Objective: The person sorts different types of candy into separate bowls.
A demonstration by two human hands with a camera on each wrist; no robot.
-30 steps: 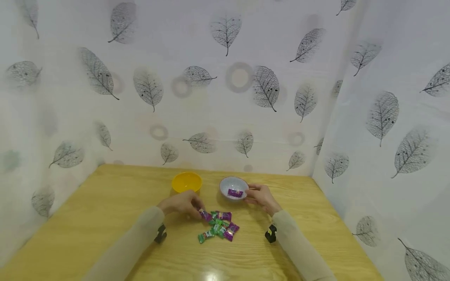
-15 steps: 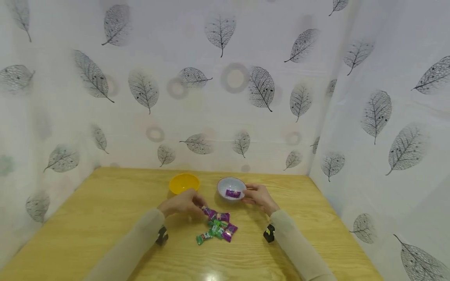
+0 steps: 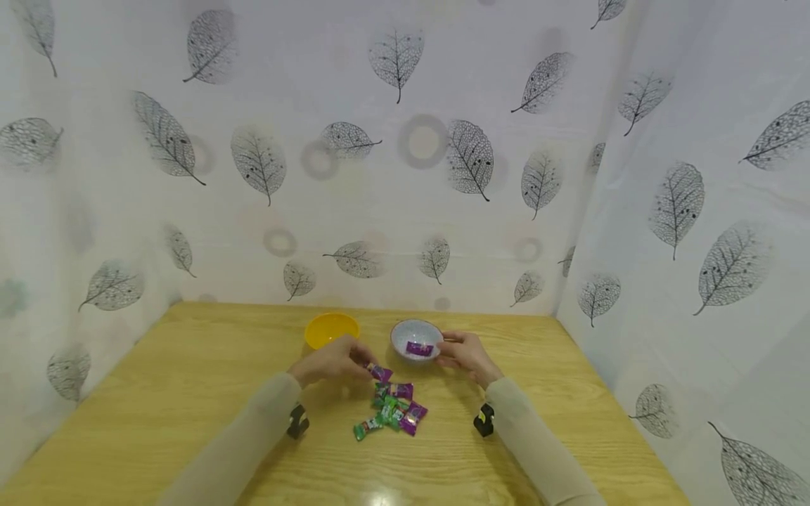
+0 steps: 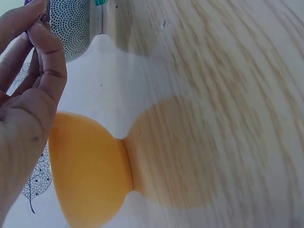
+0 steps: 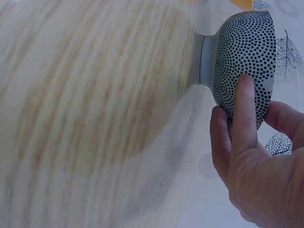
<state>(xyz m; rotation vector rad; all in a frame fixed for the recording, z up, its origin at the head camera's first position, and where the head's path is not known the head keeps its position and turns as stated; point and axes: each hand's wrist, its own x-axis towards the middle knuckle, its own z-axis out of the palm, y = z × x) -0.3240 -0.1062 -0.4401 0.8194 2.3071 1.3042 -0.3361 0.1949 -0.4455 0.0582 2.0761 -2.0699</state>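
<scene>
My left hand [image 3: 334, 360] pinches a purple-wrapped candy [image 3: 381, 372] between thumb and fingertips, raised over the back of the candy pile. My right hand [image 3: 470, 355] grips the near right side of a small dotted bowl [image 3: 411, 332], with the thumb at its rim and fingers on its outer wall in the right wrist view. One purple-wrapped candy [image 3: 419, 348] lies inside that bowl. On the table in front, purple candies [image 3: 413, 417] and several green-wrapped candies [image 3: 368, 426] form a loose pile. The left wrist view shows the held candy only as a sliver at the fingertips.
A yellow bowl [image 3: 332, 329] stands just behind my left hand, left of the dotted bowl. The wooden table [image 3: 209, 365] meets leaf-patterned sheets [image 3: 354, 211] at its back and sides.
My left hand has lifted the purple candy off the pile and moved it slightly back and right, toward the dotted bowl. My right hand stays at the bowl. The head view has shifted slightly.
</scene>
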